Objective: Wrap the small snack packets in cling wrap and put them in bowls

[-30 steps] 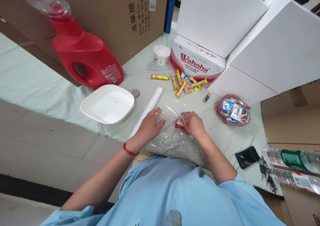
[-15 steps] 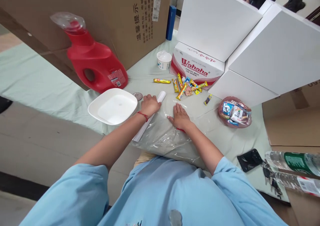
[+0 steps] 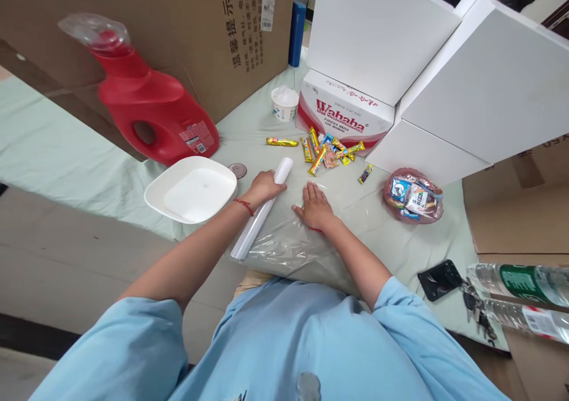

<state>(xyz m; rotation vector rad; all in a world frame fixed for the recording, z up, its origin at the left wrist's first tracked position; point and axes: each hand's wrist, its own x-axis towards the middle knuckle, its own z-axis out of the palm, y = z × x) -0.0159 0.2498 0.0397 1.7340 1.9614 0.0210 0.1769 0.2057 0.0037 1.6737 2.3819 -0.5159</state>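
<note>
My left hand (image 3: pixel 263 189) grips the upper part of a white roll of clear plastic film (image 3: pixel 254 225), with the thumb on its right side and the other fingers partly hidden. The roll lies slanted, its lower end by the table edge. From it a sheet of clear film (image 3: pixel 284 250) spreads rightward over the cloth, wrinkled near my body. Pressed flat on this sheet is my right hand (image 3: pixel 317 208), fingers stretched out. A white plastic tray (image 3: pixel 195 191) sits left of my left hand, beside a small round lid (image 3: pixel 238 170).
Several yellow-wrapped snacks (image 3: pixel 318 160) lie before a Wahaha carton (image 3: pixel 344 114). A pink bowl of packets (image 3: pixel 413 196) stands right; a phone (image 3: pixel 440 280), keys (image 3: pixel 478 312) and bottles (image 3: pixel 520 282) are nearer. A red jug (image 3: pixel 155 105) and a paper cup (image 3: pixel 284 103) stand behind.
The view has shifted slightly. My left hand has rolled its grip toward the left side of the roll, so more of the roll shows. My right hand stays flat on the film.
</note>
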